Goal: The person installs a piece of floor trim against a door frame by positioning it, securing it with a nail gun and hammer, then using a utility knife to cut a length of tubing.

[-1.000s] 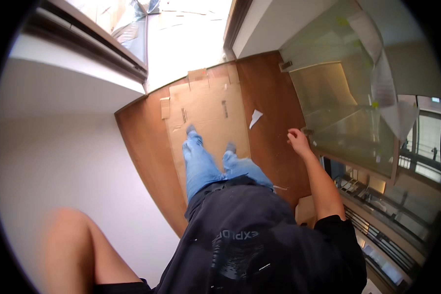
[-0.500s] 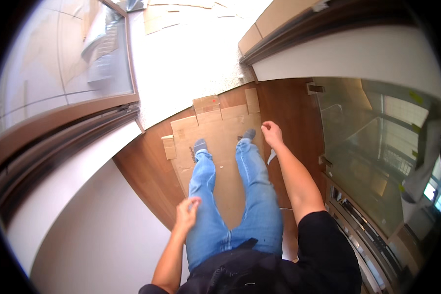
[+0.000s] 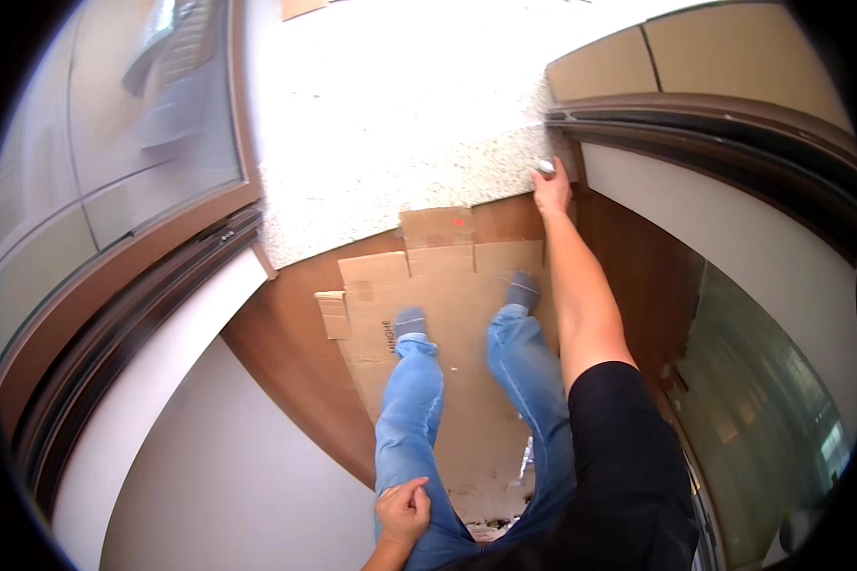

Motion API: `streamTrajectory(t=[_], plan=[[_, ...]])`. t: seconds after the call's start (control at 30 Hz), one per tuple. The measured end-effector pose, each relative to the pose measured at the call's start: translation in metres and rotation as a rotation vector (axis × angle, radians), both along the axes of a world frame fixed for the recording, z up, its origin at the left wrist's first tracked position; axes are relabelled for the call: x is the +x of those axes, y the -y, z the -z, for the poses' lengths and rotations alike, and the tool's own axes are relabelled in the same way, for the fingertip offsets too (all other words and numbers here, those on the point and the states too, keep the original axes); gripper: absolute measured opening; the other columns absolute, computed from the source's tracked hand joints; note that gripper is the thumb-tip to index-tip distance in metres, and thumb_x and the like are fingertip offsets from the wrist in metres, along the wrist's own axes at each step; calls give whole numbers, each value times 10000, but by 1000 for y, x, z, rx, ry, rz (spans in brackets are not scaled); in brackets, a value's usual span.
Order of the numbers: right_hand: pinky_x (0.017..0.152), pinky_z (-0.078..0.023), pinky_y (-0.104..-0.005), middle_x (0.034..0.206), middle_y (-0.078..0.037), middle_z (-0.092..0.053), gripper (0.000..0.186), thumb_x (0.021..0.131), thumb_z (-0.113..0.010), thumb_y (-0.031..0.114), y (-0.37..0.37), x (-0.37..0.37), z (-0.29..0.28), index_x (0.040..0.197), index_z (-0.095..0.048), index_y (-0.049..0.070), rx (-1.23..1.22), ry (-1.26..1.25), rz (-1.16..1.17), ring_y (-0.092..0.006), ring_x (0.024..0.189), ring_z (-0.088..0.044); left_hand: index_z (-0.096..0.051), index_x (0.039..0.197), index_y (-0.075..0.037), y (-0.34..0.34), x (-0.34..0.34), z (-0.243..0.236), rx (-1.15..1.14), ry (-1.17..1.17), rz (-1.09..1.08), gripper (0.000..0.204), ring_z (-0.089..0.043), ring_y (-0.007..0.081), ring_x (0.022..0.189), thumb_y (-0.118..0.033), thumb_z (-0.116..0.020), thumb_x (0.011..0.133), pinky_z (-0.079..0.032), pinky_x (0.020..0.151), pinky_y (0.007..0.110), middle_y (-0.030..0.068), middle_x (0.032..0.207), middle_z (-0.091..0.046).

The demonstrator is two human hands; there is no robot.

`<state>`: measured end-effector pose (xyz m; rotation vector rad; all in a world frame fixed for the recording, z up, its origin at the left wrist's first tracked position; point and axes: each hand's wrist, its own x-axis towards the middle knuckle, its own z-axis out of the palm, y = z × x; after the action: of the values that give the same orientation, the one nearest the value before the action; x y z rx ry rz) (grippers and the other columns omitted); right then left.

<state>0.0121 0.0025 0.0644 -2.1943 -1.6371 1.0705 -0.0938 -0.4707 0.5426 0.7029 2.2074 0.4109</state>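
My right hand (image 3: pixel 553 188) reaches far forward to the pale speckled ledge at the doorway. Its fingers are closed on a small white object (image 3: pixel 546 167), too small to name. My left hand (image 3: pixel 404 512) rests on my left thigh with its fingers curled in, and nothing shows in it. Both my feet, in grey socks, stand on a flattened cardboard sheet (image 3: pixel 467 400) laid over the brown wooden floor.
A speckled ledge (image 3: pixel 400 186) lies beyond the cardboard. A brown-framed glass door (image 3: pixel 243 124) stands left, with dark sliding tracks (image 3: pixel 133 324) beside it. On the right are another track (image 3: pixel 705 119), a white wall (image 3: pixel 714 209) and a greenish glass panel (image 3: pixel 762 419).
My right hand has moved forward from beside my right foot to the small white object on the ledge. My body leans forward, and my left hand has come down onto my thigh.
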Motion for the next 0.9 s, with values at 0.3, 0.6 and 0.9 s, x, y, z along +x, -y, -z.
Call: streamTrajectory(t=[0.3,0.6,0.9], plan=[[942,-569,-396,1177,-193,-745,364,896,-773,129,150,21,-183,1234,-702,16,32,-282,-186,-283,1069,-729,-787,1016,-113,2,9,-39,-192,139,21,177,-677,316,666,-130,-653,902,-522,641,439,126,722,-693],[804,-557,-340,1039,-108,-709,340,937,-752,217,332,263,-561,1230,-673,63,-1,-254,-5,-179,909,-687,-758,1181,-110,-49,-25,-67,-56,361,698,268,-720,349,1060,-192,-623,964,-558,918,434,180,1102,-761],[937,-551,-482,1177,-200,-705,430,897,-742,157,785,464,-822,1307,-622,108,22,727,850,-400,1103,-678,-752,1151,-8,-153,-140,-113,-139,128,1266,249,-734,220,643,-139,-608,997,-593,616,386,183,737,-742]])
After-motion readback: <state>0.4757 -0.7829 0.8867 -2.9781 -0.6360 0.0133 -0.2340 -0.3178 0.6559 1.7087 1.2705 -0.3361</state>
